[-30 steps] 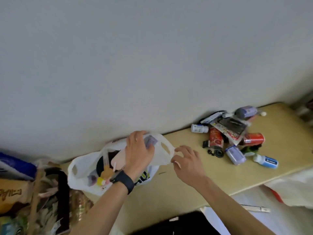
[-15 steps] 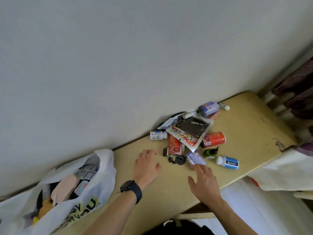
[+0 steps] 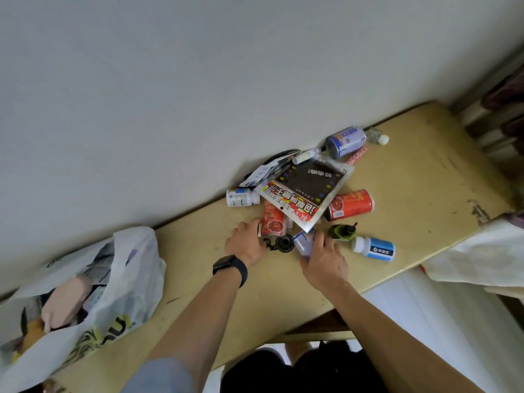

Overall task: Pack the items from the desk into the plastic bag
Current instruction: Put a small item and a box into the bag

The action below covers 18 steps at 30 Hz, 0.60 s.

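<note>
- Plastic bag (image 3: 124, 282) sits slumped at the table's (image 3: 425, 177) left end, mouth gaping, already stuffed with earlier pickings.
- Big shift: both hands have left the bag's handles and swung over to the pile by the wall edge. That reads as one load in and the next grab on.
- Left hand (image 3: 246, 245), fingers spread wide, lands against the upright red packet (image 3: 273, 222), nothing clamped yet.
- Right hand (image 3: 324, 262) curls its fingers over the small pale pouch (image 3: 303, 242); whether it truly has hold, I cannot tell.
- Between the hands lies a black round gadget (image 3: 283, 243).
- Count what's left: two cans, one red (image 3: 350, 205) and one blue (image 3: 346, 140); two white bottles, one at the pile's left (image 3: 241, 197) and one blue-labelled (image 3: 374, 249) near the front edge.
- One large flat snack packet (image 3: 307, 191) tops the heap, one green-and-black item (image 3: 343, 232) lies beside the right hand.
- Plenty remains, so the packing looks perhaps half done.
</note>
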Each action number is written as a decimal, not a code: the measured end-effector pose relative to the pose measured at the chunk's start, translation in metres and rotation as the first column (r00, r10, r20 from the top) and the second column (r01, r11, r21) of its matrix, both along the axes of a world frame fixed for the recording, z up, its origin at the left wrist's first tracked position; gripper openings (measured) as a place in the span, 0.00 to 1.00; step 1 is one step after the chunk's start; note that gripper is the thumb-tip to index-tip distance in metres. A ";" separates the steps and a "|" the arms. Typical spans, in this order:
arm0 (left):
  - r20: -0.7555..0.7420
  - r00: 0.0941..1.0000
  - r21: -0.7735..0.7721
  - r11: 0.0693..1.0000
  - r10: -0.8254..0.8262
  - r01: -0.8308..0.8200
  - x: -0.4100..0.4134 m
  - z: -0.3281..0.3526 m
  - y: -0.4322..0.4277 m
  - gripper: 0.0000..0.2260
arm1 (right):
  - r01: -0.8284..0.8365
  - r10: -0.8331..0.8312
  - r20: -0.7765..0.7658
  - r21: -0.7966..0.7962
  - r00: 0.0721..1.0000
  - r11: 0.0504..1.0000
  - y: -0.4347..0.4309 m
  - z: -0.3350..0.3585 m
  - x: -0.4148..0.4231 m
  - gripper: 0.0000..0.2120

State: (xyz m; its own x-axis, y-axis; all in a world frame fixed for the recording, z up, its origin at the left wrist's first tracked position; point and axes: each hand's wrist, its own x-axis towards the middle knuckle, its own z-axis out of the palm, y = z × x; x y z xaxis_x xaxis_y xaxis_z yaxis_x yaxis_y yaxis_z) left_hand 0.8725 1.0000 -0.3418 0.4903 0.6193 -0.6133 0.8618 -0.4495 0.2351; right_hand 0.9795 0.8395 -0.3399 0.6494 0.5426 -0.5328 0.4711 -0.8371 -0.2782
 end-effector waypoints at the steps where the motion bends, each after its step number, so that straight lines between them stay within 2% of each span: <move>1: 0.002 1.000 0.038 0.999 -0.002 0.002 -0.001 -0.002 -0.001 0.21 | -0.005 0.005 -0.003 -0.023 1.000 1.000 0.002 -0.003 -0.001 0.35; 4: 0.004 1.000 0.114 0.993 0.006 -0.006 -0.010 -0.003 -0.007 0.13 | -0.007 0.007 -0.010 -0.043 1.000 0.999 0.001 -0.009 -0.004 0.36; 6: 0.006 0.999 0.079 0.996 0.034 -0.035 -0.023 -0.001 -0.009 0.13 | 0.016 -0.017 -0.062 -0.026 0.998 1.000 -0.002 -0.010 -0.005 0.34; 9: 0.025 0.994 -0.016 0.994 0.108 -0.107 -0.048 0.002 -0.011 0.14 | 0.183 -0.181 -0.229 -0.014 0.957 0.983 -0.010 -0.004 -0.010 0.32; 13: 0.140 0.921 -0.193 0.922 0.364 -0.335 -0.083 0.014 -0.015 0.14 | 0.454 -0.405 -0.461 -0.004 0.790 0.891 -0.025 0.023 -0.034 0.25; 16: 0.191 0.834 -0.350 0.830 0.517 -0.435 -0.112 0.034 -0.016 0.14 | 0.525 -0.372 -0.684 0.018 0.627 0.851 -0.030 0.055 -0.056 0.21; 18: 0.199 0.702 -0.503 0.686 0.684 -0.526 -0.133 0.053 -0.018 0.13 | 0.535 -0.322 -0.786 0.013 0.527 0.845 -0.028 0.077 -0.071 0.23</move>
State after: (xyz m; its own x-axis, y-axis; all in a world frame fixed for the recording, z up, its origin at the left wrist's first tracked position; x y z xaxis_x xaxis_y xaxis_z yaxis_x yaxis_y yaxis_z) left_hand 0.7395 0.9821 -0.2883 0.3130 0.6078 -0.7298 0.7286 0.3393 0.5951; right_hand 0.9089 0.8113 -0.2630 0.2809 0.4769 -0.8329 -0.3833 -0.7399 -0.5529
